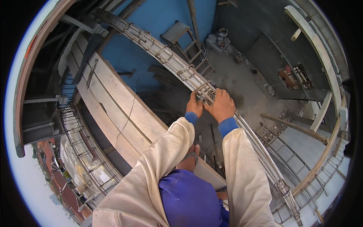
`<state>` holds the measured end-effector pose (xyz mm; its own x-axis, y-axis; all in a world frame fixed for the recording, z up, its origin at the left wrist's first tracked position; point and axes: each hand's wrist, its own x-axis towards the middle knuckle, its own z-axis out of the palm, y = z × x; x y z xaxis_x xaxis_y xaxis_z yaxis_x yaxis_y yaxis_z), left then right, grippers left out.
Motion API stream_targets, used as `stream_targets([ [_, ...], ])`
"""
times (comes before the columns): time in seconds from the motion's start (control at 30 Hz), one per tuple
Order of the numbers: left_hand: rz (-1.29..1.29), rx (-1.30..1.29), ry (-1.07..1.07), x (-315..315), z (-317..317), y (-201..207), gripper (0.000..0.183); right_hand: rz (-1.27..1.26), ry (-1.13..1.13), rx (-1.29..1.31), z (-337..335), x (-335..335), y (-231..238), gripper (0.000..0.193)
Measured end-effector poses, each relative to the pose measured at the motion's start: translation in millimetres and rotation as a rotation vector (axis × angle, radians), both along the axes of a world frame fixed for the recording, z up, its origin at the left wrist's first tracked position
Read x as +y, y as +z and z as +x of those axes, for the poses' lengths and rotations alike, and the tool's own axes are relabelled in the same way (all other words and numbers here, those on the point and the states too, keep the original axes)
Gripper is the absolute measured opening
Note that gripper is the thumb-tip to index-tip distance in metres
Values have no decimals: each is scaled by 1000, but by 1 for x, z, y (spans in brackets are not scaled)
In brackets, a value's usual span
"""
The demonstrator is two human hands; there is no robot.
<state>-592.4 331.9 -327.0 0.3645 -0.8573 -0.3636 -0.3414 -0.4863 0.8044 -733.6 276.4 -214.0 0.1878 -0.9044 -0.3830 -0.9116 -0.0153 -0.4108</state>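
A long bundle of steel rebar (172, 62) with wire stirrups around it runs diagonally from the upper left to the lower right. At its middle, several stirrups (203, 87) sit close together. My left hand (194, 106) is closed on the bundle's near-left side, just below these stirrups. Close beside it, my right hand (220, 106) grips the other side with bent fingers, its thumb pointing toward the left hand. The fingertips of both hands are partly hidden behind the bars. Beige sleeves with blue cuffs cover both forearms.
Wooden planks (113, 90) lie side by side at left, with a sandalled foot (188, 162) near their end. Far below is a floor (230, 75) with a wooden ladder (194, 53) and buckets. More rebar cages (85, 151) line the left wall top; timber beams (315, 41) stand at right.
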Motion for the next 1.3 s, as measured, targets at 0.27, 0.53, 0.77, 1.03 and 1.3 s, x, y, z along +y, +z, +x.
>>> stream_targets([
  [0.27,-207,-346,-446,25,-19,15,49,-275,107,5,-40,30,-15,93],
  [0.53,-48,73,-319,-15,3,-28,32,-311,-580,-182,-161,157,-2,51],
  [0.77,-169,534,-41,-25,-21,-47,46,233,-867,-658,-91,171,-41,46],
  [1.03,1,739,-42,-29,-17,-51,55,85,-850,-545,-50,130,-37,43],
  [1.3,240,871,-238,-3,-49,-55,49,-48,-815,-448,-104,185,-24,37],
])
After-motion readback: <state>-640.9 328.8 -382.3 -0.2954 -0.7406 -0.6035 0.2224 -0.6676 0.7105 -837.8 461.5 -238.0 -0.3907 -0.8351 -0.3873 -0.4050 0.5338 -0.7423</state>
